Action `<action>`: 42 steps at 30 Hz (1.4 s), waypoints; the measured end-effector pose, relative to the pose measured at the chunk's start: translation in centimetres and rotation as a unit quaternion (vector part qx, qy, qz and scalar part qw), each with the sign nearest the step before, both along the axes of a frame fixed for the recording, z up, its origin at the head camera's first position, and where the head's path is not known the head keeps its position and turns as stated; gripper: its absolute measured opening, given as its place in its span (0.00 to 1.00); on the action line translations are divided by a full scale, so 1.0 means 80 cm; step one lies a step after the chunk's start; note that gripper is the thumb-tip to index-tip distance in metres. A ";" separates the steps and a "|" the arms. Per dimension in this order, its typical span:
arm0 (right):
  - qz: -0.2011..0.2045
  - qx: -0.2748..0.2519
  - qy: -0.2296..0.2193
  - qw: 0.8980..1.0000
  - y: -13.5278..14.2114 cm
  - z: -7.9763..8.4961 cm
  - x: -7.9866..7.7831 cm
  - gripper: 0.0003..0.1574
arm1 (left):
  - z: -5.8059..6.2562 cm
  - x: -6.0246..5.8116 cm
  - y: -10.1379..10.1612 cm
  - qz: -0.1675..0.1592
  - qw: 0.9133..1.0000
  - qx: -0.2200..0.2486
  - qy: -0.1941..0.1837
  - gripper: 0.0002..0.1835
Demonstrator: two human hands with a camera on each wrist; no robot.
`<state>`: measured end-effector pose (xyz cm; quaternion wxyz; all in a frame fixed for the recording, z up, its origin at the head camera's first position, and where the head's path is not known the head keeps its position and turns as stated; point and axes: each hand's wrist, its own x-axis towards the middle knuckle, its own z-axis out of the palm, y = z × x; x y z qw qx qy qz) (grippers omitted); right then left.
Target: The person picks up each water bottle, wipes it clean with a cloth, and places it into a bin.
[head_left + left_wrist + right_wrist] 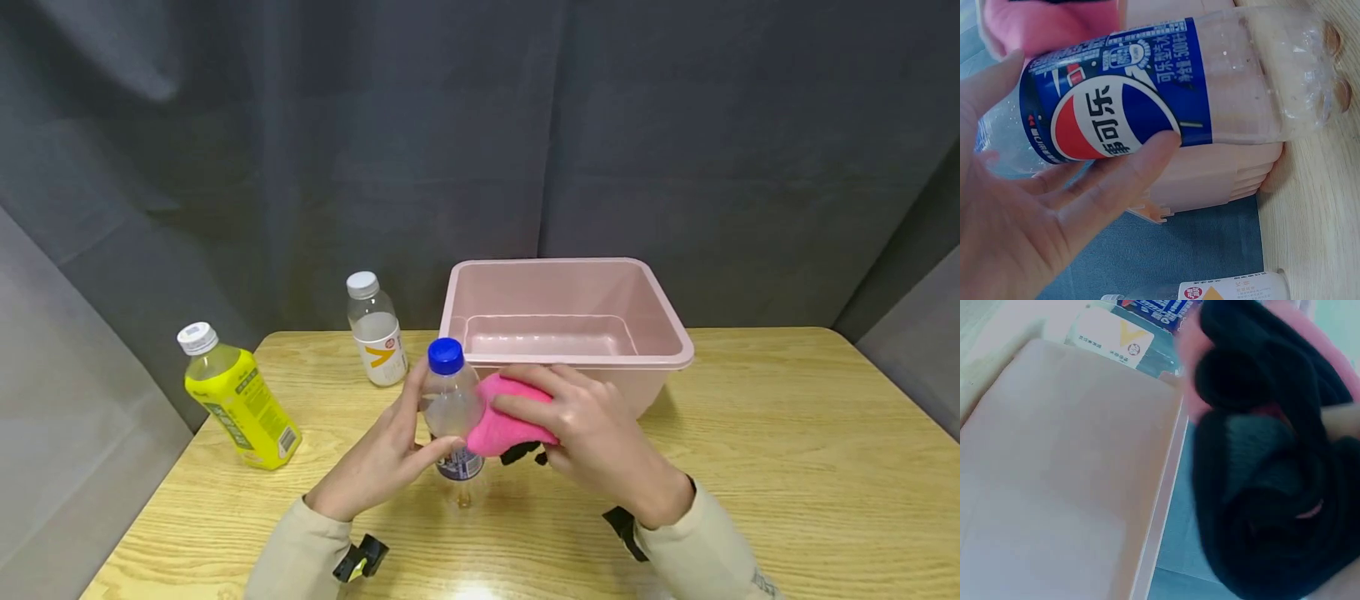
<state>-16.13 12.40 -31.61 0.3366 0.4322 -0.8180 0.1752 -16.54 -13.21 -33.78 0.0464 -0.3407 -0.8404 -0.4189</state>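
An upright clear plastic Pepsi bottle [452, 407] with a blue cap is in the head view, in front of the pink basin. My left hand [386, 462] grips it round the label, thumb across the front; the label [1113, 103] shows large in the left wrist view. With curled fingers my right hand [596, 429] holds a bunched pink cloth [512, 423] against the bottle's right side. Dark folds of the cloth [1254, 506] hang below the hand and fill the right wrist view's right half. The palm side of the right hand is hidden.
A pink plastic basin [568, 361] stands behind both hands. A clear bottle with a white label [381, 354] stands left of the basin. Farther left is a yellow-labelled bottle [243, 404] with a white cap. Dark curtain [420, 150] hangs behind the wooden table [787, 450].
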 end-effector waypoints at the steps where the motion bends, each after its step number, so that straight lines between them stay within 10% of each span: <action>1: 0.002 -0.022 0.010 1.000 -0.001 0.001 0.000 0.37 | 0.000 0.000 0.000 0.000 1.000 0.001 0.002 0.53; 12: -0.019 -0.159 0.052 0.986 -0.003 0.003 0.000 0.31 | -0.003 -0.003 0.000 -0.013 0.999 0.004 0.036 0.52; 31: -0.027 0.017 0.005 0.999 0.006 0.004 0.000 0.37 | 0.000 -0.003 -0.002 -0.015 1.000 0.010 0.005 0.52; 42: -0.020 0.194 -0.092 0.976 -0.007 -0.031 -0.006 0.25 | 0.000 -0.003 -0.001 0.002 1.000 -0.004 -0.007 0.53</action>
